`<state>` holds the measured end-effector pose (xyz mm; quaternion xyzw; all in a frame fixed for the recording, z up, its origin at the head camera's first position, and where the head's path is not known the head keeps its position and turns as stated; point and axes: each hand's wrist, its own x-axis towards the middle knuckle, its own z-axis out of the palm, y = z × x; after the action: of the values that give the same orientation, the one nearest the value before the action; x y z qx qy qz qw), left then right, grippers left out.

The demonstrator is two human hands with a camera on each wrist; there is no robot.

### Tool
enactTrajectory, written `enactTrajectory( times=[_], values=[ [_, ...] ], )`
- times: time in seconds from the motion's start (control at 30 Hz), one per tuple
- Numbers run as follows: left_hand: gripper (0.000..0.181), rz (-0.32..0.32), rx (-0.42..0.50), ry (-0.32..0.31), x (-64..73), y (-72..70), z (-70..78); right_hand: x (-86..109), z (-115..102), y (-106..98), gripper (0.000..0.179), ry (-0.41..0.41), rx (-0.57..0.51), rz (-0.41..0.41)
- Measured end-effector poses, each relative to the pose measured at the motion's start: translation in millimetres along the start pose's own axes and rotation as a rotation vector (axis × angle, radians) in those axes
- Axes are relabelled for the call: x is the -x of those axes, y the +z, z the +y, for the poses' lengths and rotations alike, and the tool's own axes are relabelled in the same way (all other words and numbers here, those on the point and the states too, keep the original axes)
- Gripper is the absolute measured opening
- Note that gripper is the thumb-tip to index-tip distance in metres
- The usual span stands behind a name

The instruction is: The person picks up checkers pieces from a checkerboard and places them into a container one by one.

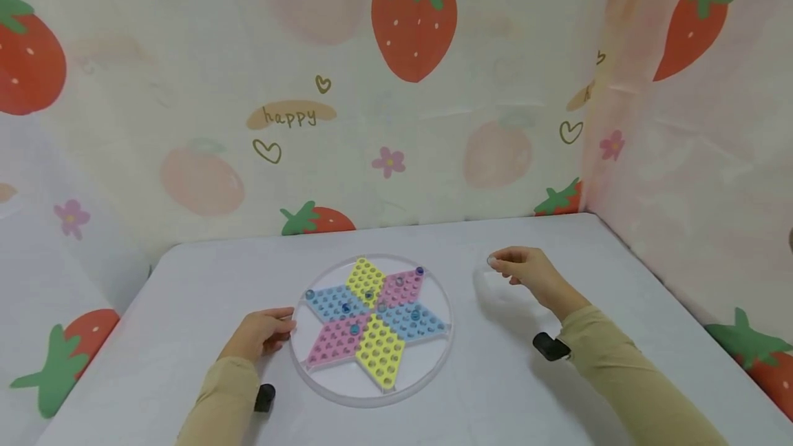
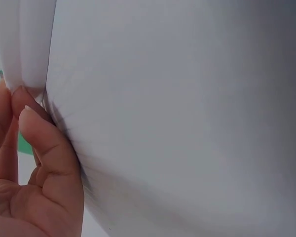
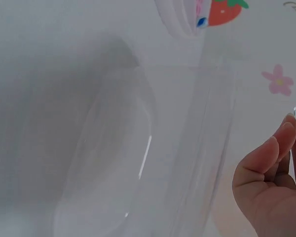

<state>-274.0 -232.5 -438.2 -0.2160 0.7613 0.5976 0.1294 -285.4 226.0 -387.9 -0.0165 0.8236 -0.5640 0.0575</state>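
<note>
1. Nearest the camera, beige sleeves point(image 1: 632, 363) on both forearms, with small black devices point(image 1: 551, 346) at the wrists.
2. Left hand point(image 1: 257, 332) beside the game board point(image 1: 447, 356), with thumb and fingertips clamped on the near-left part of its pale round rim.
3. Right hand point(image 1: 529, 270) raised over the right part of the worktop point(image 1: 483, 377), with thumb and fingertips together on a clear marble point(image 1: 491, 261), well apart from the board.
4. Just below that hand, a transparent tub point(image 3: 148, 148), faint against the white surface.
5. On the board, a six-pointed star point(image 1: 381, 349) in pink, yellow and blue, dotted with holes.
6. Scattered across the star, several glass marbles, including a dark blue one point(image 1: 419, 271) at the upper-right pink tip and a teal one point(image 1: 354, 329) in the lower-left pink section.
7. Behind the worktop, pale cloth point(image 1: 434, 115) printed with strawberries, flowers and "happy".
</note>
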Motion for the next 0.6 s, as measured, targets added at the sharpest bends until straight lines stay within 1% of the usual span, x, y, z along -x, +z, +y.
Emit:
enactTrajectory(
  times=[0.17,0.3,0.6],
  values=[
    [0.048,0.000,0.000,-0.008,0.0,0.3,-2.4,-3.3,7,-6,0.039,0.025,-0.011,0.027],
    [0.049,-0.001,-0.013,-0.003,-1.8,-0.3,-3.4,-7.9,12,-10,0.039,0.042,-0.006,0.043],
    [0.049,0.003,-0.012,-0.008,-3.3,-0.2,-1.2,-14.9,16,-10,0.038,0.069,-0.019,0.026]
  ],
)
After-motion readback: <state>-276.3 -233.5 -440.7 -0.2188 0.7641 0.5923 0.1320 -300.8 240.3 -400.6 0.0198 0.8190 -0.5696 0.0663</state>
